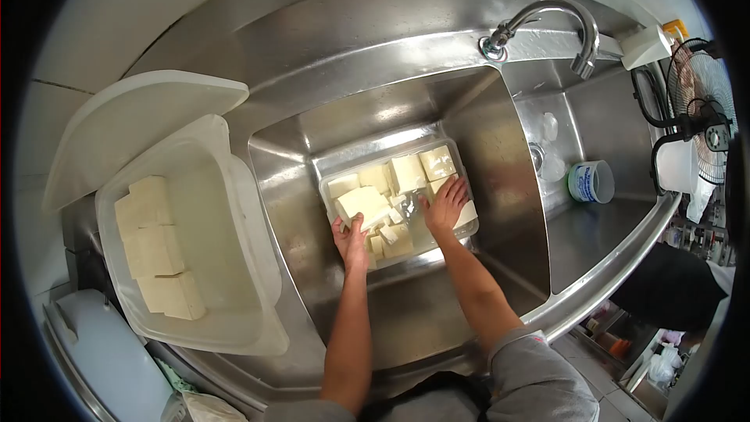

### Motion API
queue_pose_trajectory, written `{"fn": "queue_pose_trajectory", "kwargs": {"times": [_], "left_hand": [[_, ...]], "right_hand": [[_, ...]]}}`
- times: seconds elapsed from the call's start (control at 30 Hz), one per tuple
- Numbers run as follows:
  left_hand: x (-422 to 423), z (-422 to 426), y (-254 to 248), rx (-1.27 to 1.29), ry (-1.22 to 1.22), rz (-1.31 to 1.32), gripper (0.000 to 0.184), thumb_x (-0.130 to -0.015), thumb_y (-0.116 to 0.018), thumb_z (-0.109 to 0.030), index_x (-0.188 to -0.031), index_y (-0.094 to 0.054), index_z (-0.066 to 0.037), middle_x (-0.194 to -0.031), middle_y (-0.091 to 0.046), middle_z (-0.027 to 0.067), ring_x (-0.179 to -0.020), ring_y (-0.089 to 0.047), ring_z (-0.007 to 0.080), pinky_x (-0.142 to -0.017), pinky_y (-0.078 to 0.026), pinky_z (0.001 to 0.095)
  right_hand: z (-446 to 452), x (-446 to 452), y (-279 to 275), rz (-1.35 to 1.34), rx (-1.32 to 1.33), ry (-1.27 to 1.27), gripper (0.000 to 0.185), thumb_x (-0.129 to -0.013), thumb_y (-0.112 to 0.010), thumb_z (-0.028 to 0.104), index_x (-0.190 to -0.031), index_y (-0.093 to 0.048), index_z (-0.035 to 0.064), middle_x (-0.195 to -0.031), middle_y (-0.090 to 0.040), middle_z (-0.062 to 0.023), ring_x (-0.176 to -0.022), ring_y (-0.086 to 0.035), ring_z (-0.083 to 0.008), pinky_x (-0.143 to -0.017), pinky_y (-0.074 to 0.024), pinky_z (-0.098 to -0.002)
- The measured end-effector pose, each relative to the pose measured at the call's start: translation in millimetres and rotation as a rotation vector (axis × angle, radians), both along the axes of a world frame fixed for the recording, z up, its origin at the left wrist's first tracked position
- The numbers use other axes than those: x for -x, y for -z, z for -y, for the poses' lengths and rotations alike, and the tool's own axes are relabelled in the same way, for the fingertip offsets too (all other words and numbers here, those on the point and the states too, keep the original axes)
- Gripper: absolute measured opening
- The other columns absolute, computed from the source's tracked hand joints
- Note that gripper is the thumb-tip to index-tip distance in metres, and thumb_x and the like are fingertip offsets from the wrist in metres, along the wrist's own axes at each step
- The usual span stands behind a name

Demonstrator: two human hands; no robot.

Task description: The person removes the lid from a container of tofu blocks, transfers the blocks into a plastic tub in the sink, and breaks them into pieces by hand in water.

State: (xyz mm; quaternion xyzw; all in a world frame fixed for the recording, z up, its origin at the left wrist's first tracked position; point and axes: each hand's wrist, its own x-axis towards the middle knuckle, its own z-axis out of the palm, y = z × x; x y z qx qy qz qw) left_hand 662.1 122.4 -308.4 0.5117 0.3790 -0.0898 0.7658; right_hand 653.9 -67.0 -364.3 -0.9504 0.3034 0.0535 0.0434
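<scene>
A clear plastic container (472,223) stands in the steel sink basin, holding several pale tofu blocks (406,173) and small broken pieces in water. My left hand (353,238) grips a tofu block (362,207) at the container's left side, its thumb on the near edge; the fingers beneath are partly hidden. Over the right side of the same container, my right hand (446,207) lies palm down with fingers stretched out, resting on a tofu block that it partly covers. Nothing shows gripped in this hand.
Left of the basin, a large white tub (242,258) holds several tofu blocks in liquid, its lid (148,121) leaning behind. A curved faucet (558,4) rises at the back. The right basin contains a labelled plastic tub (591,182). A fan (707,109) stands far right.
</scene>
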Motion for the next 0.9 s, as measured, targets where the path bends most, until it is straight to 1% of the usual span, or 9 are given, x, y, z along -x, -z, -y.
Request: {"fn": "queue_pose_trajectory", "kwargs": {"times": [0.03, 0.13, 0.23, 0.33, 0.43, 0.63, 0.73, 0.83, 0.9], "left_hand": [[-2.1, 2.0, -1.8, -0.007, 0.036, 0.028, 0.050, -0.073, -0.069, -0.020, -0.109, -0.037, -0.010, -0.103, -0.051, 0.0077, -0.095, -0.050, 0.0176, -0.076, -0.041, 0.0344], [-4.9, 8.1, -8.8, -0.012, 0.150, 0.109, 0.049, -0.076, -0.067, -0.015, -0.113, -0.035, -0.008, -0.100, -0.053, 0.0090, -0.092, -0.050, 0.0155, -0.075, -0.041, 0.0308], [-7.6, 17.9, -8.2, -0.001, 0.215, 0.148, 0.048, -0.077, -0.064, -0.007, -0.113, -0.034, -0.004, -0.097, -0.055, 0.0119, -0.088, -0.052, 0.0139, -0.076, -0.042, 0.0256], [-3.5, 31.0, -3.1, -0.071, 0.297, 0.099, 0.050, -0.075, -0.065, -0.006, -0.114, -0.033, -0.003, -0.095, -0.054, 0.0118, -0.084, -0.053, 0.0141, -0.072, -0.044, 0.0255], [7.2, 43.9, 14.0, -0.115, 0.344, 0.109, 0.055, -0.072, -0.067, -0.005, -0.114, -0.032, 0.000, -0.094, -0.054, 0.0127, -0.081, -0.054, 0.0152, -0.069, -0.044, 0.0261], [16.4, 64.6, 13.7, -0.243, 0.397, 0.059, 0.060, -0.067, -0.069, -0.010, -0.114, -0.034, 0.002, -0.097, -0.054, 0.0157, -0.086, -0.055, 0.0202, -0.075, -0.044, 0.0295], [20.9, 70.2, 46.8, -0.338, 0.454, 0.123, 0.060, -0.065, -0.069, -0.013, -0.113, -0.036, 0.002, -0.097, -0.054, 0.0160, -0.085, -0.055, 0.0212, -0.076, -0.044, 0.0309], [21.4, 82.1, 62.7, -0.480, 0.470, 0.137, 0.060, -0.064, -0.070, -0.015, -0.111, -0.038, 0.003, -0.098, -0.054, 0.0165, -0.085, -0.055, 0.0220, -0.077, -0.044, 0.0319], [17.2, 92.5, 46.5, -0.446, 0.478, 0.103, 0.059, -0.064, -0.069, -0.015, -0.112, -0.038, 0.002, -0.098, -0.054, 0.0160, -0.086, -0.054, 0.0213, -0.076, -0.044, 0.0314]], "right_hand": [[-4.6, 3.3, 5.3, -0.069, 0.027, -0.004, 0.088, -0.074, -0.060, 0.039, -0.133, -0.012, -0.0051, -0.137, -0.013, -0.0277, -0.127, -0.017, -0.0394, -0.101, -0.0202, -0.0483], [-12.6, 1.3, 6.9, -0.099, 0.094, 0.007, 0.095, -0.069, -0.065, 0.040, -0.132, -0.011, -0.0070, -0.133, -0.021, -0.0272, -0.123, -0.025, -0.0391, -0.099, -0.0248, -0.0459], [3.6, -10.3, -4.4, -0.061, -0.039, 0.124, 0.104, -0.062, -0.071, 0.040, -0.133, -0.009, -0.0028, -0.124, -0.032, -0.0240, -0.113, -0.036, -0.0362, -0.094, -0.0319, -0.0421], [12.7, -14.3, 2.9, -0.074, -0.042, 0.144, 0.111, -0.056, -0.076, 0.037, -0.135, -0.005, 0.0041, -0.112, -0.039, -0.0193, -0.101, -0.045, -0.0327, -0.087, -0.0386, -0.0392], [15.3, -20.7, -12.1, -0.153, -0.109, 0.129, 0.116, -0.054, -0.077, 0.033, -0.137, 0.001, 0.0097, -0.110, -0.040, -0.0186, -0.096, -0.048, -0.0325, -0.084, -0.0411, -0.0390], [23.6, -22.3, -26.9, -0.260, -0.149, 0.037, 0.117, -0.057, -0.075, 0.031, -0.137, 0.009, 0.0172, -0.110, -0.042, -0.0184, -0.096, -0.050, -0.0349, -0.082, -0.0429, -0.0390], [32.0, -21.2, -30.7, -0.253, -0.210, 0.027, 0.115, -0.058, -0.073, 0.029, -0.137, 0.010, 0.0223, -0.109, -0.043, -0.0188, -0.098, -0.050, -0.0358, -0.081, -0.0438, -0.0396], [42.0, -16.3, -41.8, -0.151, -0.276, -0.034, 0.114, -0.058, -0.072, 0.028, -0.137, 0.010, 0.0233, -0.110, -0.042, -0.0200, -0.098, -0.050, -0.0366, -0.081, -0.0440, -0.0408], [48.9, -13.6, -57.6, -0.133, -0.383, -0.003, 0.112, -0.059, -0.071, 0.027, -0.137, 0.010, 0.0211, -0.113, -0.041, -0.0223, -0.100, -0.048, -0.0379, -0.083, -0.0426, -0.0433]]}}
